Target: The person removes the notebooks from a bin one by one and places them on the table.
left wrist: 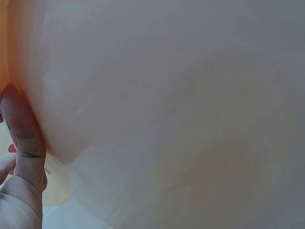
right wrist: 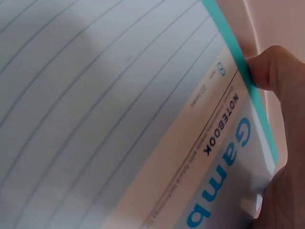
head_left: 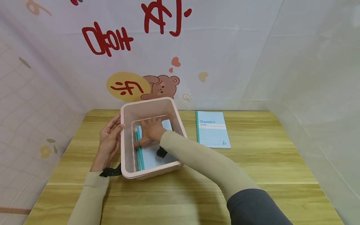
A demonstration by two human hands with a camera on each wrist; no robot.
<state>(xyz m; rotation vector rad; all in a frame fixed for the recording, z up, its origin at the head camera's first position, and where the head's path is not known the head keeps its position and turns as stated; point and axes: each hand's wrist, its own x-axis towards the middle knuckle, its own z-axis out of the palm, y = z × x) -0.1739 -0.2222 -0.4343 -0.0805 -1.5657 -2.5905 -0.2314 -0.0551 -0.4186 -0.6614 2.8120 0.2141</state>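
A pale pink plastic bin (head_left: 127,150) stands on the table with its mouth tipped toward the head view. My left hand (head_left: 110,137) holds the bin's left side near the rim; its thumb (left wrist: 26,138) lies against the wall in the left wrist view. Inside the bin are light-blue lined notebooks (head_left: 153,159), overlapping, with two teal spines showing. My right hand (head_left: 152,131) reaches in and rests spread over the upper notebook. In the right wrist view its thumb (right wrist: 269,69) touches the teal spine beside the "Gambit" lettering; the other fingers are mostly hidden there.
Another "Gambit" notebook (head_left: 213,129) lies flat on the wooden table (head_left: 261,156), right of the bin near the back edge. Behind the table hangs a white printed sheet (head_left: 225,47) with a bear and red characters; pale sheets also line both sides.
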